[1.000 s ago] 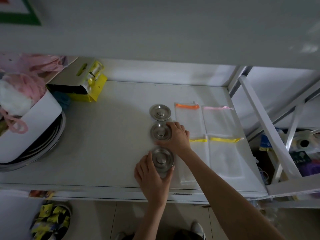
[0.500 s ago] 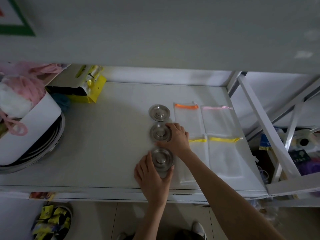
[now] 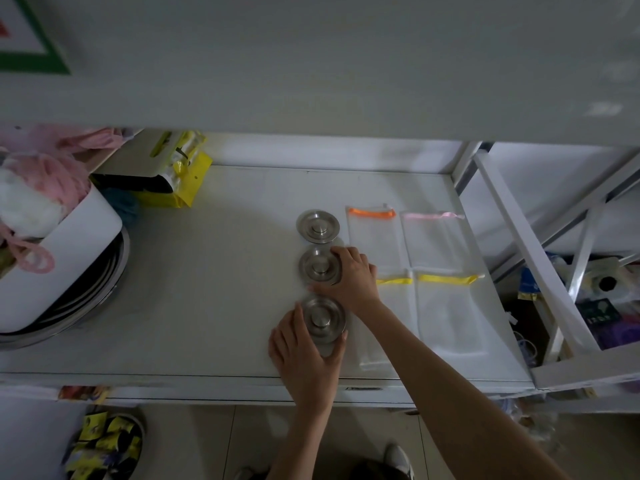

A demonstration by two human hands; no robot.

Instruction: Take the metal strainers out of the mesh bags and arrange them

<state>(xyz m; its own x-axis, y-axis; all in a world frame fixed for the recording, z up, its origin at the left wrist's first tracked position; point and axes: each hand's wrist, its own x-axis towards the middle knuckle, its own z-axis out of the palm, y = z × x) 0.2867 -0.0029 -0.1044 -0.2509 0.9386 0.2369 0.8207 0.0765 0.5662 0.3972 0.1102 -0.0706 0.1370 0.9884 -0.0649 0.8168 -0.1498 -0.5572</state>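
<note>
White surface (image 3: 207,306) under a pale wall, dim light. Left hand (image 3: 304,355) at the near edge, fingers (image 3: 291,323) curled around the near strainer (image 3: 323,320), gripping its rim. Right hand (image 3: 353,278) just beyond, fingers (image 3: 341,252) bent around the right edge of the middle strainer (image 3: 320,266), thumb at its near side. Far strainer (image 3: 318,226) untouched, just past the middle one (all three in a line running away from the body, knobs up). Flat mesh bags (image 3: 443,306) to the right of the line: orange-trimmed bag (image 3: 372,237) and pink-trimmed bag (image 3: 433,237) at the back, two yellow-trimmed ones nearer, the right forearm lying across one. White bin (image 3: 59,258) with pink cloth at far left, yellow pack (image 3: 176,181) behind it, white rack (image 3: 554,271) at right.
</note>
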